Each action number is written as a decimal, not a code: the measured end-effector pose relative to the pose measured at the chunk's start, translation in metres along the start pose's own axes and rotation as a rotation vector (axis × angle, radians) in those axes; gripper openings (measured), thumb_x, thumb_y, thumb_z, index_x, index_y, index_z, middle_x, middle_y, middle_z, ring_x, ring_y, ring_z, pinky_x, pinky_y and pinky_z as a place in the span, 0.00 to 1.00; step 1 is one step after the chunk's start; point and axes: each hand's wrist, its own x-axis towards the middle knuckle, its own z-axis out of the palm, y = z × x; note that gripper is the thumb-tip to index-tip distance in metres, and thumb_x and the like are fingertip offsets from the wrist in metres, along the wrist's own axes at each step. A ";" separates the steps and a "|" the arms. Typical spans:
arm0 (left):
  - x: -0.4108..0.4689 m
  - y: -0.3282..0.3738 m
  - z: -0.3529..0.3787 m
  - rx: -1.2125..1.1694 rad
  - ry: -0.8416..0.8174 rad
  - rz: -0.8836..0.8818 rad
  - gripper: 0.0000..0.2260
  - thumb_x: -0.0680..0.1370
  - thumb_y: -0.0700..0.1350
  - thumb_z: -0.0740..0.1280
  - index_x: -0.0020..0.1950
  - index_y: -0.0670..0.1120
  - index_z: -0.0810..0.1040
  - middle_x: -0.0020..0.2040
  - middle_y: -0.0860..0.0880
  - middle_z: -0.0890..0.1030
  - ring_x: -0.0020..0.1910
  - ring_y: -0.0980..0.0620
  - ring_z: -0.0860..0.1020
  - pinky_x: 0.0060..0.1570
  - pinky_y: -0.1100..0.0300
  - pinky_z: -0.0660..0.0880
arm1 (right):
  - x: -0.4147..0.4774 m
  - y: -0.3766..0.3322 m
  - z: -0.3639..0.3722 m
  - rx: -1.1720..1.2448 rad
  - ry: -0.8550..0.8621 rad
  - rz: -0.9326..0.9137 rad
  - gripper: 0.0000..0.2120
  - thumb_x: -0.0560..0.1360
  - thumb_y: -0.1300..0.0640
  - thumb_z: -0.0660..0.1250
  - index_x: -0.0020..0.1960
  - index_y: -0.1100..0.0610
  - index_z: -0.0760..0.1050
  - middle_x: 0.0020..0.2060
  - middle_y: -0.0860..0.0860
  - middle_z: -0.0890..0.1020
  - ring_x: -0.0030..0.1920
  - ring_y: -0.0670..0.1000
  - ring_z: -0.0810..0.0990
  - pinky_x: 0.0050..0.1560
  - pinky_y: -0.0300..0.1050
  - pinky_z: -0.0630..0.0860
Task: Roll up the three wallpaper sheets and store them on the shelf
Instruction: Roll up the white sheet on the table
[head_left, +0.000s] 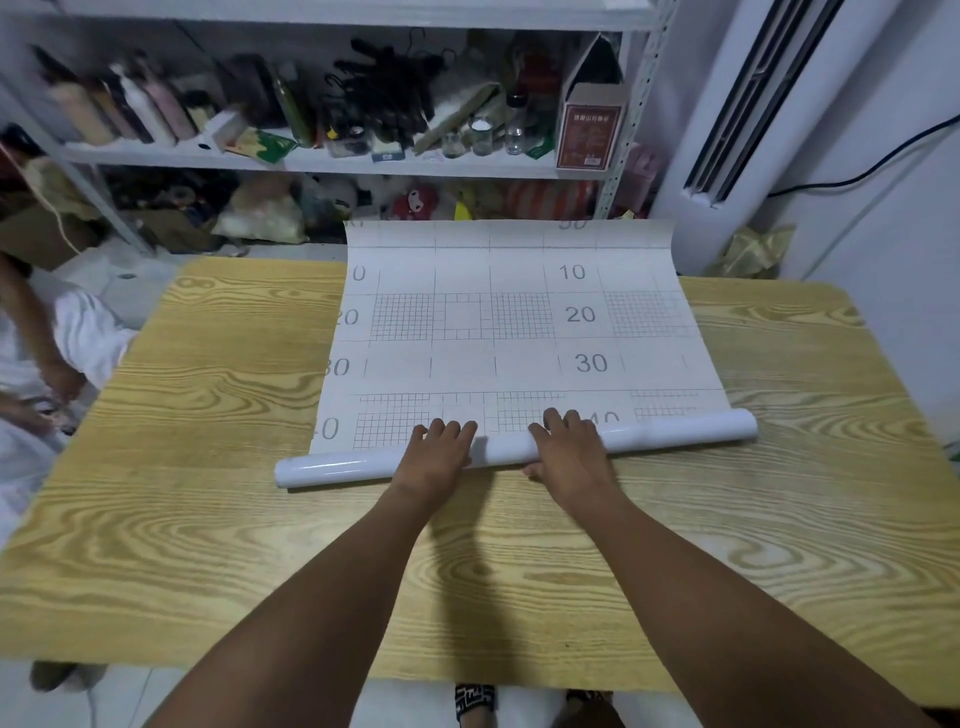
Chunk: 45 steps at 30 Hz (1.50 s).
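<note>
A white wallpaper sheet (514, 322) lies backing-side up, printed with a grid and numbers, across the middle of the wood-grain table (208, 519). Its near end is wound into a glossy white roll (332, 465) lying crosswise. My left hand (436, 454) rests on top of the roll left of its middle, fingers stretched forward over it onto the flat sheet. My right hand (569, 447) lies on the roll just right of the middle, fingers over the top and thumb at the near side. The sheet's far end curls up at the table's back edge. Only this one sheet is in view.
A white metal shelf (311, 161) crowded with bottles, jars and a red box (587, 132) stands behind the table. Another person's arm (47, 343) and white cloth are at the left. A white floor-standing air conditioner (737, 119) stands at the back right.
</note>
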 end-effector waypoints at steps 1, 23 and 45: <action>0.000 0.000 0.000 0.018 -0.005 -0.004 0.19 0.81 0.40 0.55 0.72 0.44 0.59 0.64 0.45 0.70 0.65 0.43 0.66 0.66 0.50 0.60 | 0.001 -0.001 0.000 -0.004 -0.013 -0.004 0.23 0.76 0.45 0.64 0.66 0.56 0.68 0.64 0.53 0.68 0.63 0.56 0.67 0.62 0.50 0.64; -0.003 0.000 0.008 0.020 0.030 -0.036 0.17 0.77 0.43 0.61 0.66 0.42 0.70 0.64 0.42 0.69 0.65 0.42 0.66 0.63 0.48 0.62 | 0.001 -0.006 0.009 0.112 0.005 -0.080 0.12 0.80 0.59 0.59 0.63 0.56 0.72 0.62 0.52 0.69 0.57 0.55 0.70 0.51 0.47 0.67; -0.013 -0.015 0.005 0.041 0.052 0.020 0.22 0.72 0.51 0.71 0.62 0.43 0.74 0.60 0.43 0.74 0.59 0.42 0.74 0.57 0.49 0.70 | 0.000 -0.025 0.004 0.024 0.063 -0.039 0.14 0.76 0.60 0.66 0.62 0.56 0.73 0.65 0.52 0.69 0.61 0.57 0.69 0.54 0.49 0.68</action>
